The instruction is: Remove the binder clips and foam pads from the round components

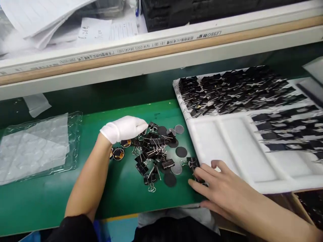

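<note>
My left hand (126, 129), in a white glove, reaches the upper left of a heap of black binder clips (155, 143) with silver wire handles. Its thumb and fingers are pinched together; whatever lies between them is hidden. Round badge-like pieces (118, 154) with dark and gold faces lie below the glove. My bare right hand (214, 181) is at the right, fingers apart, its fingertips over a binder clip (200, 180) partly covered by them. Another binder clip (192, 163) lies just beyond. Black discs (170, 179) and clear discs (179, 129) are scattered beside the heap.
A white foam tray (209, 141) at the right carries rows of clipped black pieces (234, 87). Clear plastic trays (73, 148) lie on the green table (101, 188) at the left. A shelf edge (141, 55) crosses above, with papers (98, 32) and a black crate (176, 13) behind it.
</note>
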{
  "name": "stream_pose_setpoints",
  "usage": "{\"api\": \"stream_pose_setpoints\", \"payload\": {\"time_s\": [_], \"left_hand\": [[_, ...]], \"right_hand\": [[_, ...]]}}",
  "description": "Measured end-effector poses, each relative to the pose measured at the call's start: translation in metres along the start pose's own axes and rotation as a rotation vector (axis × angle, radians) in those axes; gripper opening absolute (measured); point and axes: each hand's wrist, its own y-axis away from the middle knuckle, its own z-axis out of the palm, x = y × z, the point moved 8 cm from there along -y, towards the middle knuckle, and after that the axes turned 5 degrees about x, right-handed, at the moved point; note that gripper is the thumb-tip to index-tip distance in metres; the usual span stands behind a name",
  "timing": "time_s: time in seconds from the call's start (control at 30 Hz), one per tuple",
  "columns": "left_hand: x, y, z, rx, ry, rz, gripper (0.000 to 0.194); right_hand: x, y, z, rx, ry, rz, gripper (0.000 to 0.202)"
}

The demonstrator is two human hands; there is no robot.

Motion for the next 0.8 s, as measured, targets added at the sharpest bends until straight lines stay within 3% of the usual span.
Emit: {"api": "stream_pose_setpoints", "payload": {"time_s": [0.1,0.2,0.33,0.47,0.53,0.63,0.73,0.8], "left_hand": [[-0.003,0.008,-0.017,0.075,-0.005,-0.021,0.05],[-0.026,0.023,-0.032,0.12,-0.133,-0.174,0.051],[-0.069,0.044,-0.016,-0.068,-0.267,-0.41,0.059],[-0.069,0.045,0.005,-0.102,-0.307,-0.413,0.08],[-0.058,0.043,0.01,-0.092,-0.336,-0.407,0.078],[-0.045,0.043,0.013,-0.074,-0.377,-0.408,0.067],[-0.043,0.041,0.016,-0.072,-0.378,-0.429,0.058],[-0.047,0.038,0.016,-0.047,-0.348,-0.437,0.054]], "right_hand": [[-0.007,0.015,0.022,0.05,0.091,-0.138,0.015],[-0.006,0.017,0.027,0.017,-0.012,-0.239,0.013],[-0.008,0.006,0.02,-0.03,-0.1,-0.26,0.014],[-0.007,-0.015,0.012,-0.036,-0.118,-0.248,0.009],[0.009,-0.033,0.002,-0.011,-0.139,-0.206,0.012],[0.053,-0.068,-0.012,0.065,-0.024,-0.029,0.014],[0.091,-0.096,-0.001,-0.018,0.176,0.141,0.014],[0.099,-0.105,0.015,-0.108,0.226,0.176,0.02]]}}
